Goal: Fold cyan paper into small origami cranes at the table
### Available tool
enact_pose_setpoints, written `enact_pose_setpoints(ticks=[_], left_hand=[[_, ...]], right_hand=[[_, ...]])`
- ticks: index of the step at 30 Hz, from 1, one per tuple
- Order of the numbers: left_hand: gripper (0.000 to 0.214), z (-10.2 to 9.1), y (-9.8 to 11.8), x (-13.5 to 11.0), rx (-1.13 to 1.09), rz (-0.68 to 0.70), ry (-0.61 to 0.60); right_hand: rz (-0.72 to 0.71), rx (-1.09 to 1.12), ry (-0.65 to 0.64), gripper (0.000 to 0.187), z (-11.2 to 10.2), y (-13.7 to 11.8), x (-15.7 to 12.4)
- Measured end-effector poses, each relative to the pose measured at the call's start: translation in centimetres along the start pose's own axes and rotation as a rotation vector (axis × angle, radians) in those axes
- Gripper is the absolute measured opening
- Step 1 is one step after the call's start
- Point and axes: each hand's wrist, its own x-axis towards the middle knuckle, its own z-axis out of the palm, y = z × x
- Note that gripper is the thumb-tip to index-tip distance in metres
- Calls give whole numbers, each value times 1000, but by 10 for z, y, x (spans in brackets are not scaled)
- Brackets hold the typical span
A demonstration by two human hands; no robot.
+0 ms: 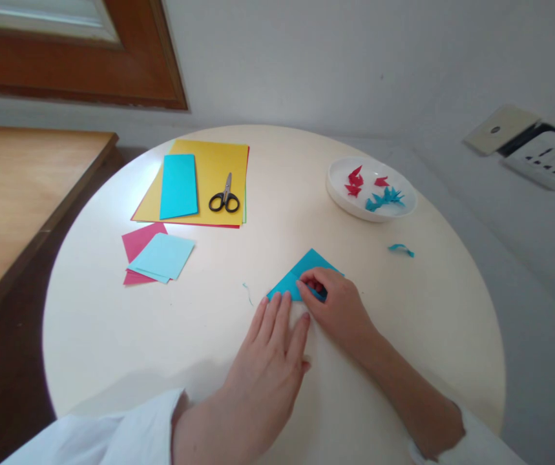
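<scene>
Blue paper triangle [306,263], one: left corner beneath left hand [267,368], fingers slightly spread, presumably against sliding; right hand [342,300] beside them, fingers curled (whether pinching paper, unclear).

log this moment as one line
left hand: touching blue paper; right hand: curled over it; scissors: on yellow sheet; white dish: red pieces, blue pieces

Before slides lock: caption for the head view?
Left hand and right hand on blue paper, scissors and a white dish beyond.
</scene>
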Motion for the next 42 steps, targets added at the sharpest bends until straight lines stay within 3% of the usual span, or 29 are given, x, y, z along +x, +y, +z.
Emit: enact_pose_setpoints(ticks=[4,16,22,42], left_hand=[[46,-3,1,-1,-25,-13,-61],[41,-9,2,1,-82,-91,-64],[41,-11,3,-1,-115,-129,-130],[44,-10,3,-2,-129,-136,-154]], right_hand=[[0,2,-8,14,0,0,1],[8,-11,3,13,1,1,1],[-4,-2,5,15,0,1,1],[-2,14,-6,17,2,2,0]])
